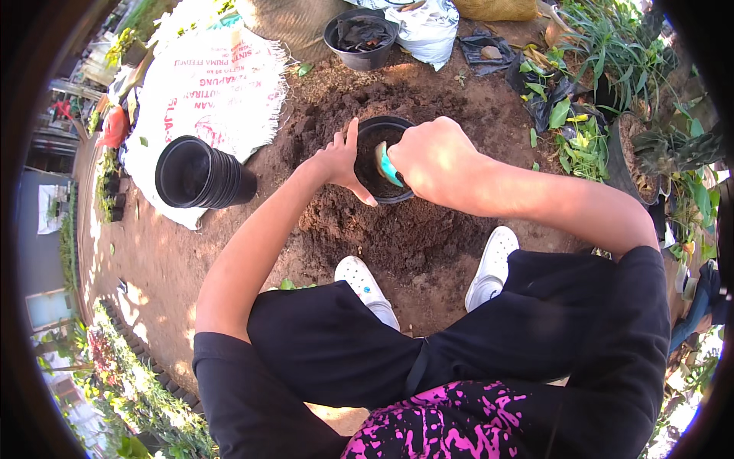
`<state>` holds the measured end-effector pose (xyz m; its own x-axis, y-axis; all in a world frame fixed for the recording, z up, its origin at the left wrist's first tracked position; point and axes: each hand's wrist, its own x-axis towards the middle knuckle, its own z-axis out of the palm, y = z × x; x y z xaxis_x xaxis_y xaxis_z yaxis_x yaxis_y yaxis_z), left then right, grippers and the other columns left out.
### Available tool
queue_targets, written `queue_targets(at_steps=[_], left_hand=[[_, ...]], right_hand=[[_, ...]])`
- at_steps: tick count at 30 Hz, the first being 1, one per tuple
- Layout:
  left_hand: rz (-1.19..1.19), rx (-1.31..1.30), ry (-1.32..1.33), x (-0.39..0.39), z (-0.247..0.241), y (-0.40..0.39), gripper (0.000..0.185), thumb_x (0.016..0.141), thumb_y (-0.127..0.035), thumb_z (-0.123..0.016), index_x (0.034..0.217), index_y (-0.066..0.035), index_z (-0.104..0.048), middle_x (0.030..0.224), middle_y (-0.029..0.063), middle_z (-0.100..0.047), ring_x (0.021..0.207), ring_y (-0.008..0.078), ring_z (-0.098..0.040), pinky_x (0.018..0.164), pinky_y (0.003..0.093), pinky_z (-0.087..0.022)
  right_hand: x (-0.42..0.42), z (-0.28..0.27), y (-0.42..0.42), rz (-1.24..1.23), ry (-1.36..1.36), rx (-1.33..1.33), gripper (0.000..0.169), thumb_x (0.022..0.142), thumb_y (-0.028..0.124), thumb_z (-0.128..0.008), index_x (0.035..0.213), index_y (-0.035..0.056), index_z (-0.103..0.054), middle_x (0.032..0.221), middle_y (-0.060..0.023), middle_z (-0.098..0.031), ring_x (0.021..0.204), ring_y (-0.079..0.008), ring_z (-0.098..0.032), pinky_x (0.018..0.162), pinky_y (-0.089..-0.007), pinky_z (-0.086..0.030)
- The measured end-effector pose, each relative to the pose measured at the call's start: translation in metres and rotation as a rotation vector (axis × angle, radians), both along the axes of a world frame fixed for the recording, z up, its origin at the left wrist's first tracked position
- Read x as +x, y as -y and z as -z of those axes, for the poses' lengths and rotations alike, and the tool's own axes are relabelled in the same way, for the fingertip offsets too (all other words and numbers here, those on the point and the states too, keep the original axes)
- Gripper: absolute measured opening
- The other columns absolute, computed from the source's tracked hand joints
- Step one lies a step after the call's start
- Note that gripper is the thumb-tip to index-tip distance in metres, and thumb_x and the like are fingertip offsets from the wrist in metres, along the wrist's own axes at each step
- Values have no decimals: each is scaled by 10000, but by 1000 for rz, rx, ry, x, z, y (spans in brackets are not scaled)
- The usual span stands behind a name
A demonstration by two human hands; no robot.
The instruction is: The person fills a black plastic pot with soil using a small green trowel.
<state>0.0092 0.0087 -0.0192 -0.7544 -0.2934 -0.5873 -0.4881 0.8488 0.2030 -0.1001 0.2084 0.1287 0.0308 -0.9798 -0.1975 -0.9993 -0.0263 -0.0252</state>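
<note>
A round black plastic plant pot (385, 121) stands on a mound of dark loose soil (395, 235) in front of me. Soil shows inside it. My left hand (342, 163) rests against the pot's left side, thumb and fingers spread along the rim. My right hand (433, 163) is closed on a hand trowel (387, 164) with a turquoise part showing; its end is inside the pot, at the soil. The fist hides the trowel's handle and part of the pot's right rim.
Nested black pots (200, 175) lie tilted at left, beside a white woven sack (229, 86). Behind stand a black pot (358, 60) holding dark material and a white bag (427, 31). Leafy plants (608, 54) and a large planter (628, 155) are at right. My white clogs (364, 284) flank the mound's near side.
</note>
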Motion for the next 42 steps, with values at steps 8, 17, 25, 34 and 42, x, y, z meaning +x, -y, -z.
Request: queue_targets(at_steps=[8, 17, 25, 34, 42], left_hand=[[7, -23, 9, 0, -3, -3, 1816, 357, -650, -978, 1560, -29, 232, 1518, 401, -265, 1416, 533, -367, 1173, 537, -357], [19, -19, 6, 0, 0, 0, 1823, 348, -677, -968, 1562, -37, 233, 1514, 390, -276, 1416, 532, -366, 1174, 542, -355], [25, -27, 1, 2, 1, 0, 1821, 348, -682, -965, 1566, -34, 222, 1509, 385, -290, 1413, 528, -372, 1165, 537, -368], [10, -26, 60, 1, -1, -3, 1848, 305, -706, -956, 1578, -44, 209, 1601, 388, -166, 1448, 504, -346, 1180, 550, -343], [30, -43, 14, 1, -4, 1, 1834, 333, -728, -940, 1568, -36, 226, 1566, 356, -252, 1443, 507, -350, 1157, 587, -347]], right_hand=[[-8, 27, 8, 35, -4, -33, 90, 791, 157, -707, 790, 86, -763, 763, -137, -745, 747, -297, -754, 659, -416, -590], [-11, 21, 5, 70, 45, -45, 97, 798, 162, -695, 791, 87, -755, 773, -153, -741, 760, -311, -750, 676, -431, -588], [-22, 26, 14, 76, 3, 43, 113, 763, 165, -708, 782, 62, -752, 771, -169, -737, 763, -337, -747, 676, -441, -590], [-30, 21, 8, 80, -50, 53, 131, 787, 170, -715, 827, 56, -765, 830, -164, -753, 810, -308, -758, 699, -425, -597], [-42, 39, 5, 106, 34, 91, 219, 793, 204, -721, 925, 35, -764, 899, -179, -761, 870, -324, -757, 757, -436, -600]])
